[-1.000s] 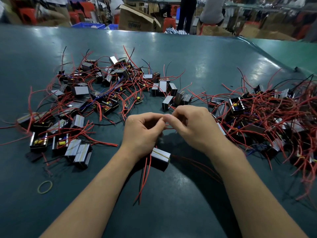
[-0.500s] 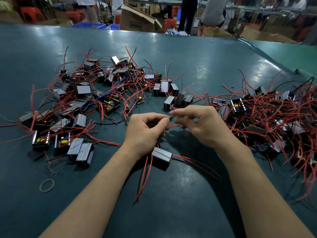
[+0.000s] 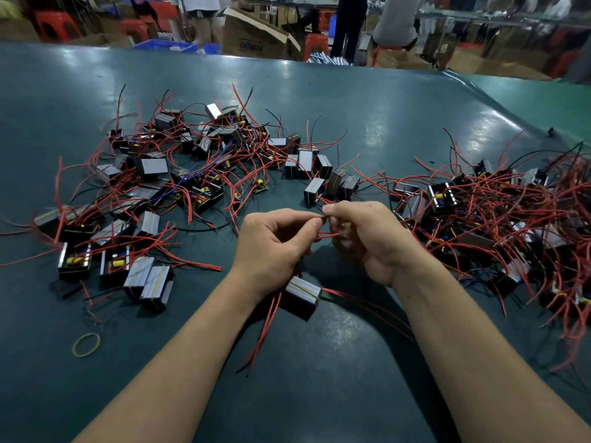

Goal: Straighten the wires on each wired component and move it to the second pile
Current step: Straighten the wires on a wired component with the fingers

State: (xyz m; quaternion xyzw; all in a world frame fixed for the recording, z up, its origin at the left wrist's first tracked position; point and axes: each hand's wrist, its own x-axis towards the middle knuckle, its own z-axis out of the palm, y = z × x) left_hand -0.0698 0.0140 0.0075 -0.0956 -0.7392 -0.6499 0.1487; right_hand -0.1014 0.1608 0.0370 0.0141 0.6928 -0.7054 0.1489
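One small black component (image 3: 302, 297) with a silver top lies on the green table below my wrists, red wires trailing toward me and to the right. My left hand (image 3: 271, 243) pinches a thin red wire (image 3: 326, 235) between thumb and forefinger. My right hand (image 3: 367, 238) pinches the same wire close by, fingertips almost touching the left's. A spread pile of components (image 3: 179, 183) with red wires lies to the left. A denser tangled pile (image 3: 499, 219) lies to the right.
A yellow rubber band (image 3: 87, 344) lies on the table (image 3: 319, 394) at the near left. Cardboard boxes (image 3: 256, 36), red stools and standing people are beyond the far table edge. A second green table (image 3: 550, 94) adjoins at the far right.
Both hands stayed over the component, shifting slightly; my right fingers have closed in nearer to my left thumb on the wire. The view has tilted a little.
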